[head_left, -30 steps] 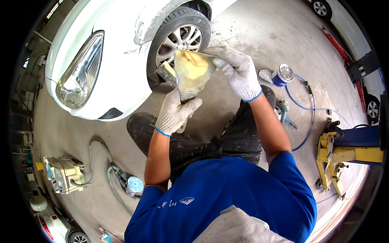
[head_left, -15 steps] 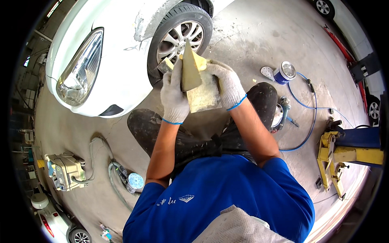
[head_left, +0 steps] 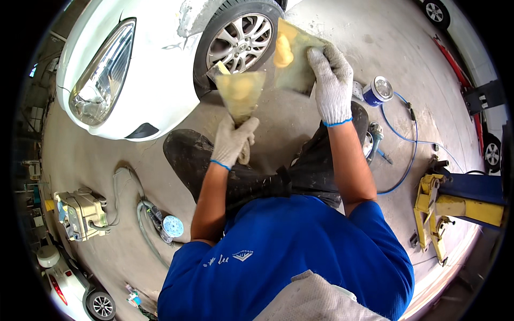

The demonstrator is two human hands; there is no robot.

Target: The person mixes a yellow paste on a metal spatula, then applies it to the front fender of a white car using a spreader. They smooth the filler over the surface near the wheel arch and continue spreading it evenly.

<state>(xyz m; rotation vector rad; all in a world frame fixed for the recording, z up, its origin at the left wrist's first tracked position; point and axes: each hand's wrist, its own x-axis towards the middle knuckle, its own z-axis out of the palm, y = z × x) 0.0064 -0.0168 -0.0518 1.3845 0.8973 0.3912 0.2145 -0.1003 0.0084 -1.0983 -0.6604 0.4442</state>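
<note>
My left hand (head_left: pixel 233 140) wears a white knit glove and is closed round the narrow end of a putty scraper (head_left: pixel 241 96). The wide blade points up and away from me, smeared with pale yellow filler. To its right, my gloved right hand (head_left: pixel 332 80) grips the edge of a flat mixing plate (head_left: pixel 297 75). A lump of yellow filler (head_left: pixel 284 51) sticks to the plate's left part. Scraper and plate are apart. Beyond them stand the wheel (head_left: pixel 243 40) and the white car's fender (head_left: pixel 195 18), which has a grey, patchy bare area.
A small yellow-edged block (head_left: pixel 218 69) is by the tyre. On the right are a tin (head_left: pixel 378 91), a blue hose (head_left: pixel 413 155), a power tool (head_left: pixel 376 134) and a yellow lift arm (head_left: pixel 466 208). A sander (head_left: pixel 170 227) and a beige machine (head_left: pixel 80 214) sit at left.
My hands have moved apart. The right has carried the plate up and to the right; the left has drawn the scraper down and away from it, its blade now turned flat to view.
</note>
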